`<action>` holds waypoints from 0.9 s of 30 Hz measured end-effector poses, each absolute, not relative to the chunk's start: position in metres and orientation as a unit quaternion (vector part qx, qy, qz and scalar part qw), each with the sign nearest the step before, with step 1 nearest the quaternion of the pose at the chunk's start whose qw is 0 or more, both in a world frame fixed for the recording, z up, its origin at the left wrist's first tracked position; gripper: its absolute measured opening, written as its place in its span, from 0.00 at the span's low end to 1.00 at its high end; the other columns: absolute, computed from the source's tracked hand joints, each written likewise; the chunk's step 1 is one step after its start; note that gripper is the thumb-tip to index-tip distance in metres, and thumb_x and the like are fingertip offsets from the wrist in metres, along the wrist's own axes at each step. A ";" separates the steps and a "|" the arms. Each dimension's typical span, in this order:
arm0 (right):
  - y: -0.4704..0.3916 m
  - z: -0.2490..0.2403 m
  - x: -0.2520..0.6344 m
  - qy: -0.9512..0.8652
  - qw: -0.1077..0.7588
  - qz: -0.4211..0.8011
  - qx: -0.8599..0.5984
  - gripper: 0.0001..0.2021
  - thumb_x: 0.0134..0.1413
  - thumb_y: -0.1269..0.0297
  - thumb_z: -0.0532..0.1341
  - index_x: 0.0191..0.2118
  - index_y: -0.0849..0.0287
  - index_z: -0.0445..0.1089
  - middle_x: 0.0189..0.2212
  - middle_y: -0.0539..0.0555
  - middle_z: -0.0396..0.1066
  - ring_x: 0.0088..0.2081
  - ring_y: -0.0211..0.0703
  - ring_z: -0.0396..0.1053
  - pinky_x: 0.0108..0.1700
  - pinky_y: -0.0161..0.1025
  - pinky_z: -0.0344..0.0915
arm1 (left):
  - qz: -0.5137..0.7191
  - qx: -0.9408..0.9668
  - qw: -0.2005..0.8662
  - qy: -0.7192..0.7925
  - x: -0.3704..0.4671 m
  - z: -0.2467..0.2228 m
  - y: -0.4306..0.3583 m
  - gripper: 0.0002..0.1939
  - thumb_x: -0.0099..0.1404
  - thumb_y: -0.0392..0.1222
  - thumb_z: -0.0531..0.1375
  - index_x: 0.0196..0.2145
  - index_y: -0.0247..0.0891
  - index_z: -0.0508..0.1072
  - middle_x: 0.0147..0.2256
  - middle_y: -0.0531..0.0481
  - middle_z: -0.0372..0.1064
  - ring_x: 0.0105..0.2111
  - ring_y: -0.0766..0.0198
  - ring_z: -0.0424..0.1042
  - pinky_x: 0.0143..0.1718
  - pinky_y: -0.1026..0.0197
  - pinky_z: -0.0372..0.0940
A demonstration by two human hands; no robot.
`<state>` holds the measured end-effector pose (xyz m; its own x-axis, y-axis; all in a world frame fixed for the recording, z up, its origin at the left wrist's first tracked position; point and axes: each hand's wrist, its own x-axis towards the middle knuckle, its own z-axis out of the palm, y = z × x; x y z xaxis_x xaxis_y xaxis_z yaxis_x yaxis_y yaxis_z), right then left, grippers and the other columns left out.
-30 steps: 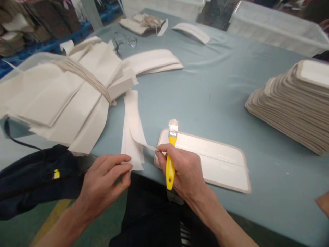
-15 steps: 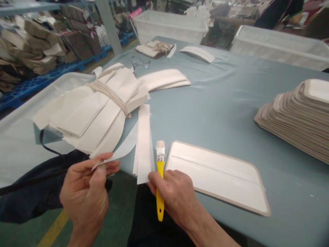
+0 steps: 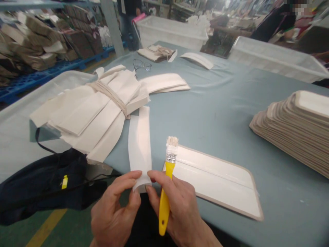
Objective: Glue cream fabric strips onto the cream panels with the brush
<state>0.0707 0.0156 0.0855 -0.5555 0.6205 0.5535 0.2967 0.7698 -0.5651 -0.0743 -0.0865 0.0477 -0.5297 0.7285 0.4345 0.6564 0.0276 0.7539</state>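
Observation:
My left hand (image 3: 115,202) pinches the near end of a thin white strip (image 3: 138,144), its thumb and forefinger closed on the lifted edge. The strip lies over other strips at the table's front edge. My right hand (image 3: 177,199) grips a yellow-handled paintbrush (image 3: 166,202), bristles up and coated with white stuff. Its thumb and fingertip also touch the right side of the strip's near end. Just right of the brush lies a flat white panel (image 3: 221,178) with rounded corners, a tan border and a lengthwise line; my right hand covers its left end.
A tied bundle of cream pieces (image 3: 92,106) lies left, with curved pieces (image 3: 164,83) beyond it. Eyeglasses (image 3: 142,65) rest farther back. A tall stack of panels (image 3: 293,127) stands right. White bins (image 3: 172,32) line the far edge; a person (image 3: 128,24) stands behind.
My left hand has moved right, bringing the strip from the left onto the other strips beside my right hand. The brush has shifted slightly right, its bristles now overlapping the panel's corner.

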 end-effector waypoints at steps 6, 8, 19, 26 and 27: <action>0.012 0.081 0.060 -0.868 0.372 0.220 -0.244 0.09 0.74 0.71 0.56 0.49 0.56 0.73 0.35 0.52 0.81 0.33 0.39 0.79 0.35 0.34 0.72 | 0.502 0.465 0.043 0.728 -0.062 0.049 -0.091 0.08 0.73 0.39 0.62 0.48 0.48 0.76 0.49 0.53 0.82 0.46 0.64 0.83 0.52 0.64 0.78; 0.012 0.079 0.060 -0.864 0.378 0.229 -0.241 0.08 0.74 0.72 0.56 0.46 0.56 0.73 0.34 0.52 0.80 0.32 0.39 0.79 0.35 0.33 0.72 | 0.542 0.436 0.067 0.715 -0.061 0.053 -0.092 0.11 0.72 0.40 0.63 0.52 0.48 0.76 0.52 0.51 0.81 0.48 0.62 0.82 0.52 0.62 0.79; 0.015 0.097 0.087 -0.862 0.384 0.296 -0.147 0.08 0.71 0.74 0.57 0.48 0.54 0.67 0.36 0.53 0.78 0.35 0.41 0.78 0.38 0.36 0.75 | 0.626 0.029 0.569 0.533 -0.051 0.080 -0.073 0.31 0.56 0.69 0.73 0.45 0.41 0.82 0.38 0.44 0.80 0.36 0.56 0.78 0.32 0.60 0.76; 0.011 0.090 0.125 -0.850 0.407 0.210 -0.260 0.15 0.66 0.79 0.59 0.52 0.55 0.69 0.38 0.52 0.81 0.35 0.39 0.80 0.40 0.33 0.75 | 0.619 -0.024 0.545 0.565 -0.036 0.096 -0.047 0.30 0.37 0.59 0.83 0.31 0.38 0.81 0.30 0.49 0.76 0.27 0.65 0.73 0.26 0.67 0.71; 0.009 0.089 0.130 -0.837 0.418 0.196 -0.294 0.14 0.67 0.78 0.60 0.52 0.55 0.70 0.36 0.51 0.81 0.33 0.38 0.79 0.39 0.32 0.74 | 0.628 -0.022 0.526 0.573 -0.033 0.098 -0.044 0.30 0.36 0.59 0.83 0.32 0.38 0.81 0.30 0.49 0.77 0.27 0.64 0.73 0.25 0.67 0.71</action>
<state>0.1297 0.0089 0.0887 -0.4784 0.6555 0.5843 0.3272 0.7505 -0.5741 -0.0326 -0.0444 0.0975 -0.4448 0.6363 -0.6303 -0.6861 0.2103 0.6965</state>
